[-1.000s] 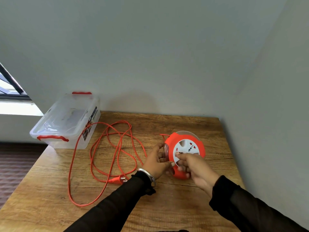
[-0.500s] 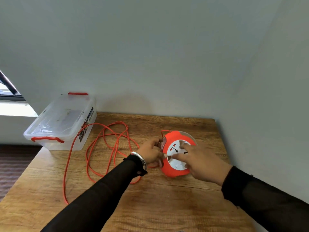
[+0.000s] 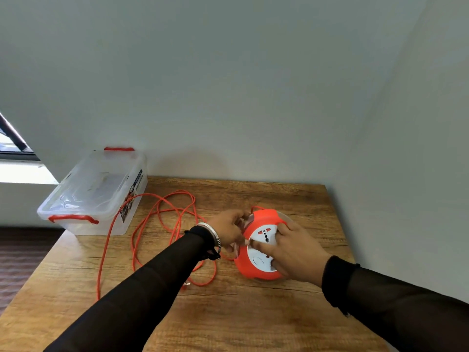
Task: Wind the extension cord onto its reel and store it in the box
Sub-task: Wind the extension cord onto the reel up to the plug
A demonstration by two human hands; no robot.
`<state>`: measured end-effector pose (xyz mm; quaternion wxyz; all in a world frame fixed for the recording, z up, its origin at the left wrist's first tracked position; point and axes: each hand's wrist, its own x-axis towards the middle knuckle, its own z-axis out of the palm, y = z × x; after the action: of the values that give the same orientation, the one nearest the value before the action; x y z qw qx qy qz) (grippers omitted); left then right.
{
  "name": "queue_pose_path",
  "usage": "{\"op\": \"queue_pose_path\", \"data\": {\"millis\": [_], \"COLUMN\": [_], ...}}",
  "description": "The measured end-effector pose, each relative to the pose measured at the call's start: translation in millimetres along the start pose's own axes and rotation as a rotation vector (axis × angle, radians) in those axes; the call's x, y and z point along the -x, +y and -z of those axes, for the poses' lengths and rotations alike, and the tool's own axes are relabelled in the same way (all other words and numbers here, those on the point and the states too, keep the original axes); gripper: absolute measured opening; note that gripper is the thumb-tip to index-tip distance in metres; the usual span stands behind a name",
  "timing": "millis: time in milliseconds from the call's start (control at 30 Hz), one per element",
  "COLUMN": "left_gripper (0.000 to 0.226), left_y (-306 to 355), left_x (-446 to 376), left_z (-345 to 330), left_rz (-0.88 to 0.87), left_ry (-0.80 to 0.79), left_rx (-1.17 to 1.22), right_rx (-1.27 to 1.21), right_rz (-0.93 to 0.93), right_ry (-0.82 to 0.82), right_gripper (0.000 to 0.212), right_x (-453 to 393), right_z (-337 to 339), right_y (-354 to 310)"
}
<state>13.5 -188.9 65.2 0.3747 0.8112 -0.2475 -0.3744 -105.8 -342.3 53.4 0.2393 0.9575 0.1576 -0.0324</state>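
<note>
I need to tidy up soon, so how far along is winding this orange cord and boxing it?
Early. Done: little that shows; most of the orange cord lies in loose loops on the wooden table. In hand: the left hand is at the edge of the reel where the cord enters, and the right hand rests on its white socket face. Left: wind the slack, then put the reel into the clear box, which sits lidded.

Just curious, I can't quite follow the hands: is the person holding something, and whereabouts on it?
Yes, the reel. The left hand grips its left rim, where the cord feeds in; the right hand presses on its white face.
</note>
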Motion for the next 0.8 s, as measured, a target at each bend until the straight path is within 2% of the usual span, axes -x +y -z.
{"op": "queue_pose_path", "data": {"millis": [167,267,500,667,800], "left_gripper": [0.050,0.048,0.049,0.050,0.054], "left_y": [-6,-10,-16,-18,-19], "left_x": [2,3,14,9,8], "left_z": [-5,-9,-49,-76,-87], "left_rz": [-0.003,-0.006,-0.078,-0.141,-0.143], "left_ry": [0.078,0.098,0.182,0.252,0.289], "left_rx": [0.104,0.189,0.758,0.761,0.752], "right_rx": [-0.044,-0.173,-0.555,-0.690,-0.945], "right_rz": [-0.121,-0.205,-0.585,-0.721,-0.858], "right_ry": [0.099,0.097,0.175,0.141,0.143], "right_gripper": [0.065,0.063,0.068,0.069,0.070], "right_x": [1,4,12,17,16], "right_z": [-3,6,11,11,3], "right_y": [-5,-7,4,-2,-9]}}
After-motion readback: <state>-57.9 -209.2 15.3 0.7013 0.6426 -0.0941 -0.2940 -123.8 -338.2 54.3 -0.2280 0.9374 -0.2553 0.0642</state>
